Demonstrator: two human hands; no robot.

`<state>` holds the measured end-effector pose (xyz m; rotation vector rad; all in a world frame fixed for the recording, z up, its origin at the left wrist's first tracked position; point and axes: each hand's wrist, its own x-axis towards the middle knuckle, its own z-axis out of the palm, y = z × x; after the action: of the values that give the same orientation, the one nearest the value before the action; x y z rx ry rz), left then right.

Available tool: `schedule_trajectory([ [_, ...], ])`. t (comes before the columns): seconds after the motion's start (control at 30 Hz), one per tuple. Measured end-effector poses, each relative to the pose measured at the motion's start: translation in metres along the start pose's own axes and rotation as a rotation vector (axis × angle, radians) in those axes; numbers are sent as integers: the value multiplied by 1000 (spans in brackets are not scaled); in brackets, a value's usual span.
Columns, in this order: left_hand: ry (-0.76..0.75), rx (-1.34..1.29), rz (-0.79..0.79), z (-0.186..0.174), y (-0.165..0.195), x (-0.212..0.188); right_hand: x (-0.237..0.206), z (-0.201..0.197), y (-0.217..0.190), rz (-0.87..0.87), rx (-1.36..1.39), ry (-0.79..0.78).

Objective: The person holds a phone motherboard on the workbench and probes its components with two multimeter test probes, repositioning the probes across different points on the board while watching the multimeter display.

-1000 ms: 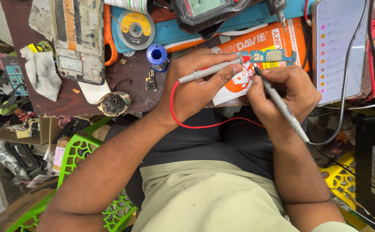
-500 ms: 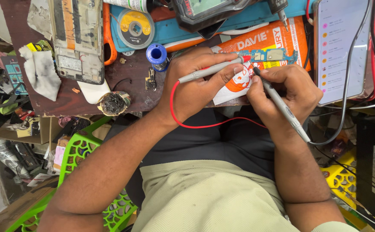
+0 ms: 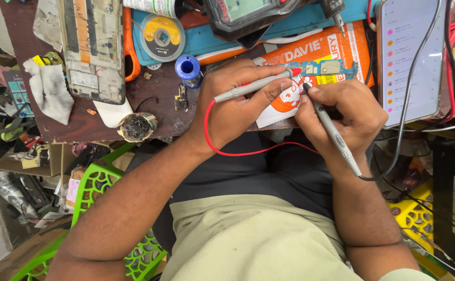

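A small blue circuit board (image 3: 325,67) lies on an orange and white packet (image 3: 311,57) at the bench edge. My left hand (image 3: 238,101) holds a grey test probe with a red tip and red lead (image 3: 253,86); its tip touches the board's left end. My right hand (image 3: 342,112) holds a grey probe with a black lead (image 3: 331,130), its tip just below the board's left part. Both hands rest on the packet.
An opened phone body (image 3: 92,44) lies at the back left beside a solder wick reel (image 3: 161,36) and a blue spool (image 3: 188,67). A meter (image 3: 248,13) sits at the back on a blue mat. A lit phone (image 3: 412,57) stands at right. A green plastic chair (image 3: 97,187) is below left.
Both hands stay on the board with their probes; the probe tips have shifted only slightly.
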<state>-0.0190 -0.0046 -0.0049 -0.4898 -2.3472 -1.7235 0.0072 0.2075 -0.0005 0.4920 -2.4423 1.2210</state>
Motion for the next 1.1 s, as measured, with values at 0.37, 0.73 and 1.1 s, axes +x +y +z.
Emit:
schedule_trajectory([
  [0.37,6,16,26,0,-1,-1,0,-25,-11,193,109,166],
  [0.73,-9,42,-7,-1,6,1,3,-51,-8,421,253,185],
  [1.1,-35,54,-24,-3,9,3,3,-55,-4,482,447,199],
])
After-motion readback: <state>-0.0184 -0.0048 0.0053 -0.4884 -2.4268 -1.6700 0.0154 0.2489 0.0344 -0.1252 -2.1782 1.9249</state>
